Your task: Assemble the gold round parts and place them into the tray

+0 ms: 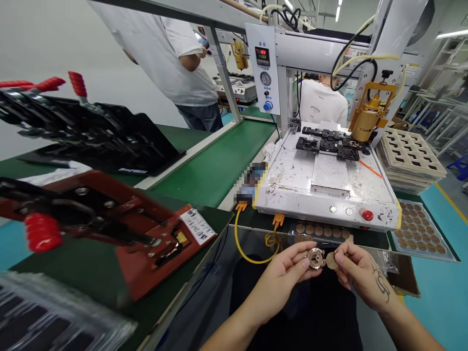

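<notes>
My left hand point(298, 265) is closed around the rim of a round metal watch case point(315, 258), whose open face is turned toward me. Between the thumb and fingers of my right hand point(353, 268) is a thin round brown sticker point(332, 261), just right of the case. The two pieces are close together, over my lap in front of the bench edge. Behind my hands, a strip of similar round brown stickers point(318, 230) lies under the front of the white press machine point(285, 195).
A red toggle-clamp fixture point(146, 268) stands on the left, with several black clamps point(109, 131) behind it. A yellow cable point(237, 243) loops down near my left hand. Beige trays point(409, 151) and a sticker sheet point(420, 226) are at right. Two people are beyond the bench.
</notes>
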Demonstrator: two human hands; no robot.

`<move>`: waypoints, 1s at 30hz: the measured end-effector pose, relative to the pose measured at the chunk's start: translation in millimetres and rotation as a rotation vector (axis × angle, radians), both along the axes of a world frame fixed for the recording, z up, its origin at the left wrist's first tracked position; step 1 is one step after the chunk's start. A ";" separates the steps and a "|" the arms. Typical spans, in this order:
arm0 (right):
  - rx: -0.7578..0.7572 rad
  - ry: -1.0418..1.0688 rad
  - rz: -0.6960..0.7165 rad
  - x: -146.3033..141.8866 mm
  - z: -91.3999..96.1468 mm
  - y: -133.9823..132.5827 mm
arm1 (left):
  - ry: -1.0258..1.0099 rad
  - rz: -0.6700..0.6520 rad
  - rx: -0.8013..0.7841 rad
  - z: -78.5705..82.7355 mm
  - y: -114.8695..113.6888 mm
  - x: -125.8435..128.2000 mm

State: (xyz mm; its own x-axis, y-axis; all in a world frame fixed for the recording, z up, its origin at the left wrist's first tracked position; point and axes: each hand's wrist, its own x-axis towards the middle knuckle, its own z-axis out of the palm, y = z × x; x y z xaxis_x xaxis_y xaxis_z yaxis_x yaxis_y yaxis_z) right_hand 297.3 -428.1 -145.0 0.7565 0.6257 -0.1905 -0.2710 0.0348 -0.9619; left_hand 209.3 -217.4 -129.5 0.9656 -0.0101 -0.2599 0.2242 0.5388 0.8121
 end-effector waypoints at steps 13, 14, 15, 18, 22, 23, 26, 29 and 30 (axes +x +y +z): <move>-0.179 -0.443 0.037 -4.4 26.8 23.3 | -0.067 -0.060 0.107 6.9 -0.4 2.0; -0.177 -0.442 0.036 -4.6 26.5 24.6 | -0.072 -0.067 0.109 7.2 -0.4 1.7; -0.176 -0.441 0.033 -4.7 26.3 25.5 | -0.078 -0.072 0.110 7.2 -0.5 1.2; -0.183 -0.445 0.024 -4.6 25.9 26.1 | -0.090 -0.082 0.109 6.2 -0.7 -0.6; -0.179 -0.442 0.017 -5.3 25.5 25.8 | -0.092 -0.077 0.100 5.4 -0.4 -1.5; -0.176 -0.440 0.015 -5.7 25.1 25.8 | -0.092 -0.075 0.098 5.5 -0.4 -1.5; -0.170 -0.437 0.007 -6.8 23.3 25.7 | -0.095 -0.070 0.099 6.0 -1.1 -1.4; -0.171 -0.441 -0.008 -7.7 21.4 25.6 | -0.094 -0.064 0.097 5.5 -2.6 -1.8; -0.171 -0.442 -0.011 -8.0 20.7 25.6 | -0.093 -0.062 0.097 5.1 -3.1 -1.9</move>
